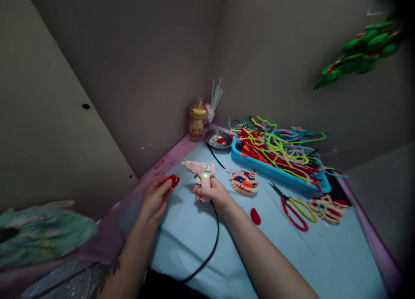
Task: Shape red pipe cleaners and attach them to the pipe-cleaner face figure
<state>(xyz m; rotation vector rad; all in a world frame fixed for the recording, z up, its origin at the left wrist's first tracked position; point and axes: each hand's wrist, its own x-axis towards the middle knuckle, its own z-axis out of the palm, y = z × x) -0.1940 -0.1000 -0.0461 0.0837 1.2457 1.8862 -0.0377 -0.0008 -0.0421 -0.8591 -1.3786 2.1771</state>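
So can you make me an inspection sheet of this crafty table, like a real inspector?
Surface: blue sheet, creased in front.
Job's things: pink glue gun, green light lit; small red piece.
Clutter: scissors, loose red piece, face-like craft, metal dish, blue tray heaped with fuzzy stems.
Left hand: pinching the small red piece.
Right hand: gripping the glue gun.
Cables: black cord curving from the glue gun's handle.
Surroundings: grey walls, green decoration upper right.

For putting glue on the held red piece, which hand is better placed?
Probably the right hand: it grips the pink glue gun, while the left hand pinches the red piece near the nozzle.
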